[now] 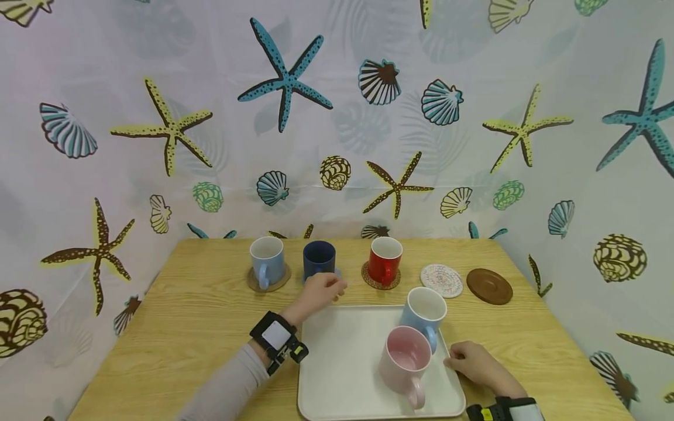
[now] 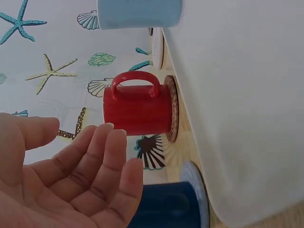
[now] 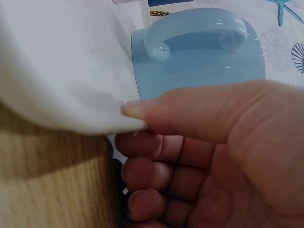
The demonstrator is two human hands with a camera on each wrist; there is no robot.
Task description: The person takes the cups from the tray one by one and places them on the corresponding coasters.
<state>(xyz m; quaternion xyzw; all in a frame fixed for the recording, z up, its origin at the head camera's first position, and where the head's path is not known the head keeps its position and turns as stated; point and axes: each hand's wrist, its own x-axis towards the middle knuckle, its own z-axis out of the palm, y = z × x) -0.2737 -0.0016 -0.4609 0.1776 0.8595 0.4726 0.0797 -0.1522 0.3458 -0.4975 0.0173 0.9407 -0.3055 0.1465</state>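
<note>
My left hand (image 1: 320, 293) hovers by the dark blue mug (image 1: 317, 265), its fingers loosely bent and nothing in its grasp. In the left wrist view, a gap shows between thumb and fingertips. The dark blue mug stands on a grey-blue coaster (image 2: 194, 183). At the right rim of a white tray (image 1: 342, 362), my right hand (image 1: 478, 363) pinches the edge between thumb and forefinger. The tray carries a pink mug (image 1: 402, 374) and, behind it, a light blue mug (image 1: 418, 320), both upright.
Along the back stand another light blue mug (image 1: 267, 257) and a red mug (image 1: 381, 264), each on a brown coaster. To their right lie a white patterned coaster (image 1: 441, 280) and a brown round coaster (image 1: 489, 286). A patterned curtain (image 1: 337, 134) surrounds the wooden table (image 1: 210, 316).
</note>
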